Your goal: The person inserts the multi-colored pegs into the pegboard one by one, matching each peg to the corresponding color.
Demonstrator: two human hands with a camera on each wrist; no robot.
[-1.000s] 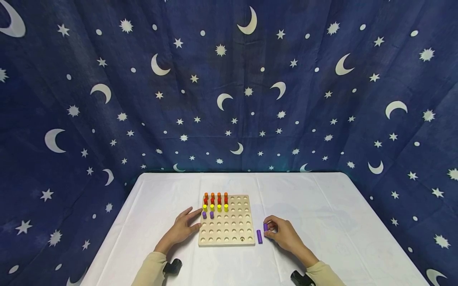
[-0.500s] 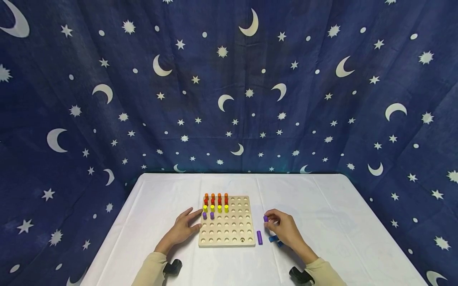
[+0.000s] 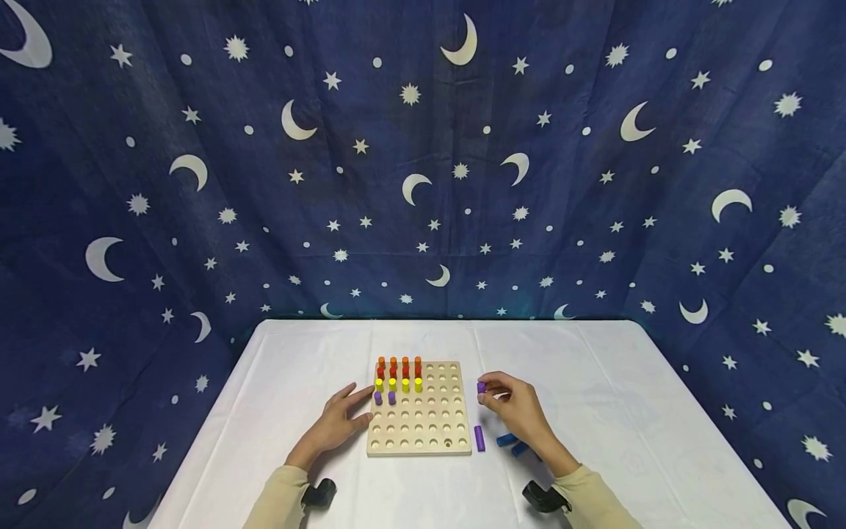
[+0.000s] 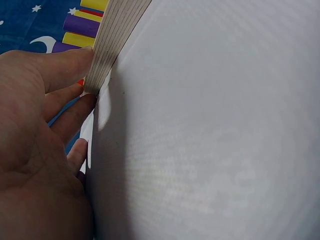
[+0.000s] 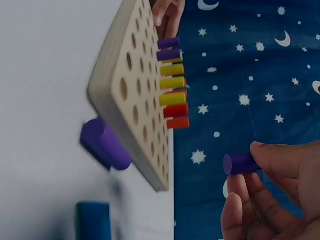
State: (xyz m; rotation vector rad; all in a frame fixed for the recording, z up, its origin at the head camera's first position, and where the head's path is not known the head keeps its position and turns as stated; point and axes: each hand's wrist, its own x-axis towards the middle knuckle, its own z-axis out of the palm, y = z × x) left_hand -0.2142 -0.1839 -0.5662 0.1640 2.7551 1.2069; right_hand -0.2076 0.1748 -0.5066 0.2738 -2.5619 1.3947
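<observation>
A purple peg (image 5: 241,164) is pinched between the thumb and fingers of my right hand (image 3: 518,404), held up just right of a wooden pegboard (image 3: 425,430). My left hand (image 3: 338,419) has its fingers extended, with thumb and fingertips at the board's left edge; the left wrist view shows them against its layered side (image 4: 112,42). Rows of orange pegs (image 3: 393,362), red pegs (image 3: 405,373) and yellow pegs (image 3: 392,384) stand at the board's far left. Two purple pegs (image 3: 391,399) stand in the row nearer me.
One more purple peg (image 3: 479,438) lies on the white table (image 3: 628,411) beside the board's right edge. Blue pegs (image 3: 506,440) lie next to my right forearm. A dark blue curtain (image 3: 423,147) with moons and stars hangs behind the table.
My right hand has lifted the purple peg and carried it forward and left toward the board, uncovering blue pegs on the table. The left hand has stayed at the board's edge.
</observation>
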